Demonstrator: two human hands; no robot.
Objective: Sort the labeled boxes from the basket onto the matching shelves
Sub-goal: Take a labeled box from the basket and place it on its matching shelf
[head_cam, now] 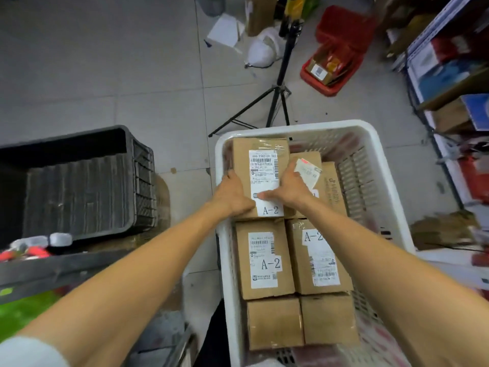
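As left grip [232,194] and right grip [289,188] clamp an A-2 box [264,165], white basket [299,127], tiled floor [105,62], shelves [449,75].

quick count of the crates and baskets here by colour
black crate: 1
white basket: 1
red basket: 1
total: 3
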